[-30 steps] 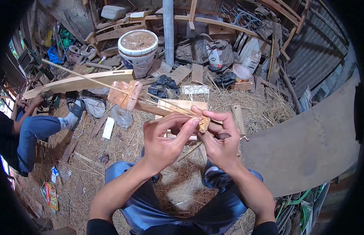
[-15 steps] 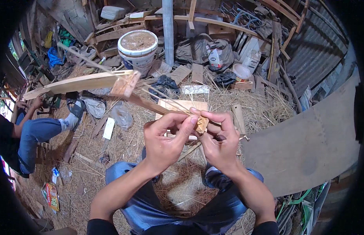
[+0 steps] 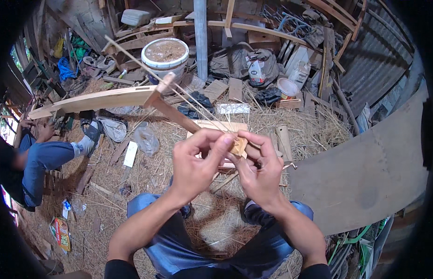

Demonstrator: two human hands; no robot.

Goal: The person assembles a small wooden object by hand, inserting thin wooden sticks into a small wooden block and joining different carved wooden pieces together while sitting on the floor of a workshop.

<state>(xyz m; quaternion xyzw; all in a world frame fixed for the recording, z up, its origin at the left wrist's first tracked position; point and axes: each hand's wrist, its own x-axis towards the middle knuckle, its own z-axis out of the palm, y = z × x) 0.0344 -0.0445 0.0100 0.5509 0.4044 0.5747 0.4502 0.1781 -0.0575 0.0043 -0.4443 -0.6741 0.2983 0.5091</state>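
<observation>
In front of me, both hands grip the near end of a wooden piece with a long shaft and a crosspiece (image 3: 177, 114) at its far end. Thin pale strands or sticks (image 3: 132, 58) run along it, reaching past the crosspiece to the upper left. My left hand (image 3: 195, 160) pinches the piece close to its small notched end block (image 3: 238, 146). The fingers of my right hand (image 3: 259, 162) close round that block from the other side. My fingertips partly hide where the strands meet the block. Below the hands, partly covered, lies a light wooden board (image 3: 239, 125).
Straw and shavings cover the ground. A white bucket (image 3: 166, 51) stands beside a grey post (image 3: 200, 42). A long curved plank (image 3: 102, 98) extends at left, near another person's leg (image 3: 51, 156). A grey sheet (image 3: 360, 172) lies at right. A wooden mallet-like piece (image 3: 284, 142) rests nearby.
The wooden piece has turned, so its far crosspiece now shows more edge-on and the strands point more upward. Both hands keep their hold, almost in the same place.
</observation>
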